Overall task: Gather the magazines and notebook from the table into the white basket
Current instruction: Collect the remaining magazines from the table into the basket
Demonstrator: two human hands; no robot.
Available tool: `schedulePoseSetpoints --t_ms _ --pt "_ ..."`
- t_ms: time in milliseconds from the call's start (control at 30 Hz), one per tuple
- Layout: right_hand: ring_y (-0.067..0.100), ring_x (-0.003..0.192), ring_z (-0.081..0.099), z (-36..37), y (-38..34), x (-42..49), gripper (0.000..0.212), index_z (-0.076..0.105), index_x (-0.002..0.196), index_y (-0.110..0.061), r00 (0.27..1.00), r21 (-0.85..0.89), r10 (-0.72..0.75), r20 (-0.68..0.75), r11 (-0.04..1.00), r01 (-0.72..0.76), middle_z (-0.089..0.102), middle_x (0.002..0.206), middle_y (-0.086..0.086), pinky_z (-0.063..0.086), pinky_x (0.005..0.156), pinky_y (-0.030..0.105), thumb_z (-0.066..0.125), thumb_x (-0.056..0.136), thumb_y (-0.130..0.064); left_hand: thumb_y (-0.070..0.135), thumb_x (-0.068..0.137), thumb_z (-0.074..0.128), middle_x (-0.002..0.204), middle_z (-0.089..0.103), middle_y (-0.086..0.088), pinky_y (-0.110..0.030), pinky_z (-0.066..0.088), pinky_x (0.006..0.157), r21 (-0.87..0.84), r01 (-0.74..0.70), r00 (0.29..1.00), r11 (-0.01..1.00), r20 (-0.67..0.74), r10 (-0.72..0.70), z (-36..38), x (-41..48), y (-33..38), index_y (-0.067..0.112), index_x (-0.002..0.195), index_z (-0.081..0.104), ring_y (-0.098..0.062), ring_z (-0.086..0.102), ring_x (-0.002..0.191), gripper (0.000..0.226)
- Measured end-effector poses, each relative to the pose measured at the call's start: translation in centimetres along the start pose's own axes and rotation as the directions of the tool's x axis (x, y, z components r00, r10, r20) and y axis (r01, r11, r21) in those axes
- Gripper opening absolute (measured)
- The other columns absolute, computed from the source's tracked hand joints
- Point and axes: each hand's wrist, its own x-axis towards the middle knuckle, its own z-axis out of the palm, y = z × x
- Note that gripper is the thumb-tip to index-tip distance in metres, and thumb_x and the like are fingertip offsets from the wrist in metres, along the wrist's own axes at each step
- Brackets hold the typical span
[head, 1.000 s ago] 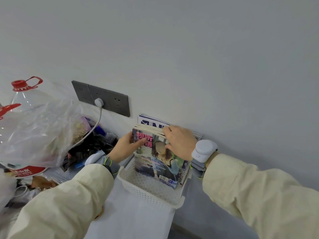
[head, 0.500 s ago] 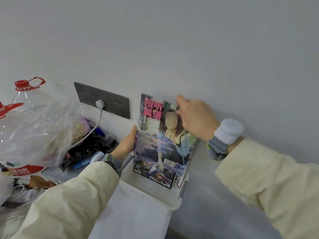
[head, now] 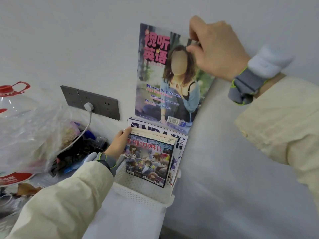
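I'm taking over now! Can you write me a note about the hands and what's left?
Right hand: pinches the top edge of the pink-titled magazine, held up above the white basket.
Left hand: grips the stack of magazines standing upright in the basket.
Done: the stack is in.
Left: lower the pink-titled magazine into the basket.

Pale grey wall (head: 69, 31), soft even light. Dark socket panel (head: 76, 98) on it, white plug (head: 88, 106) in. Clear bag (head: 29, 128), red-capped bottle (head: 15, 100) left.
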Motion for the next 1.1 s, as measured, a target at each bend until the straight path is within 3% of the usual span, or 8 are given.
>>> schedulePoseSetpoints --t_ms 167,367,567,700,767,900,1000,1100 --pt "0.037 0.088 0.052 -0.7 0.1 0.6 0.023 0.05 0.102 -0.003 1.0 0.138 0.006 -0.007 0.99 -0.005 0.062 0.097 0.021 0.039 0.077 0.04 0.056 0.087 -0.019 0.031 0.097 0.033 0.092 0.06 -0.004 -0.038 0.049 0.082 -0.023 -0.067 0.998 0.998 -0.013 0.066 -0.1 -1.0 0.1 0.027 0.119 0.043 -0.019 0.06 0.082 0.024" --pt "0.035 0.087 0.054 -0.9 0.3 -0.1 0.025 0.051 0.098 -0.002 1.0 0.263 -0.017 -0.008 0.965 0.019 0.061 0.096 0.018 0.04 0.076 0.038 0.06 0.086 -0.023 0.031 0.098 0.039 0.089 0.062 -0.003 -0.023 0.049 0.057 -0.13 -0.144 0.986 0.981 -0.105 0.13 -0.2 -2.1 -1.3 0.019 0.107 0.05 -0.008 0.063 0.071 0.019" --pt "0.02 0.074 0.044 -0.3 0.3 -0.7 0.02 0.052 0.095 -0.007 0.989 0.341 -0.085 0.12 0.939 0.04 0.055 0.089 0.006 0.032 0.066 0.023 0.063 0.086 -0.022 0.05 0.084 0.06 0.098 0.064 -0.003 -0.034 0.051 0.077 -0.198 -0.106 0.99 0.974 -0.112 0.085 0.0 -2.4 -2.0 0.024 0.093 0.051 -0.017 0.064 0.087 0.029" --pt "0.024 0.076 0.05 1.0 -0.3 -0.8 0.019 0.052 0.095 -0.007 0.981 0.354 -0.11 0.162 0.934 0.046 0.06 0.089 0.009 0.04 0.071 0.03 0.063 0.086 -0.019 0.036 0.087 0.061 0.088 0.062 -0.005 -0.023 0.051 0.052 -0.228 -0.057 0.993 0.972 -0.116 0.031 -0.3 -2.1 -1.4 0.02 0.089 0.051 -0.015 0.062 0.073 0.018" --pt "0.03 0.077 0.054 2.3 -1.0 -0.9 0.019 0.052 0.095 -0.006 0.977 0.35 -0.12 0.176 0.935 0.052 0.062 0.087 0.013 0.043 0.074 0.036 0.062 0.085 -0.018 0.033 0.088 0.059 0.086 0.06 -0.005 -0.023 0.049 0.048 -0.208 -0.041 0.992 0.977 -0.123 0.015 -0.4 -1.9 -1.4 0.021 0.088 0.051 -0.016 0.06 0.07 0.015" --pt "0.034 0.079 0.057 6.9 -3.5 -2.6 0.013 0.049 0.095 -0.009 0.96 0.336 -0.078 0.27 0.942 -0.018 0.06 0.082 0.014 0.04 0.069 0.037 0.056 0.087 -0.017 0.039 0.089 0.058 0.092 0.058 -0.003 -0.024 0.045 0.056 -0.212 -0.045 0.991 0.976 -0.133 0.017 -0.1 -1.9 -1.3 0.017 0.106 0.047 -0.013 0.059 0.075 0.029" --pt "0.036 0.081 0.057 10.9 -5.7 -5.3 0.012 0.046 0.099 -0.007 0.912 0.331 -0.064 0.404 0.94 -0.081 0.061 0.087 0.02 0.044 0.07 0.041 0.049 0.092 -0.017 0.046 0.088 0.057 0.094 0.06 0.001 -0.017 0.048 0.049 -0.206 -0.048 0.995 0.977 -0.091 0.029 0.0 -2.1 -0.9 0.018 0.114 0.044 -0.009 0.061 0.075 0.04" --pt "0.036 0.082 0.057 13.9 -7.1 -8.0 0.012 0.046 0.103 -0.004 0.86 0.343 -0.062 0.507 0.93 -0.135 0.062 0.092 0.022 0.043 0.069 0.042 0.043 0.096 -0.014 0.048 0.088 0.055 0.097 0.06 0.003 -0.018 0.045 0.056 -0.178 -0.052 0.996 0.983 -0.082 0.037 0.1 -2.0 -0.6 0.018 0.119 0.043 -0.006 0.058 0.08 0.045"
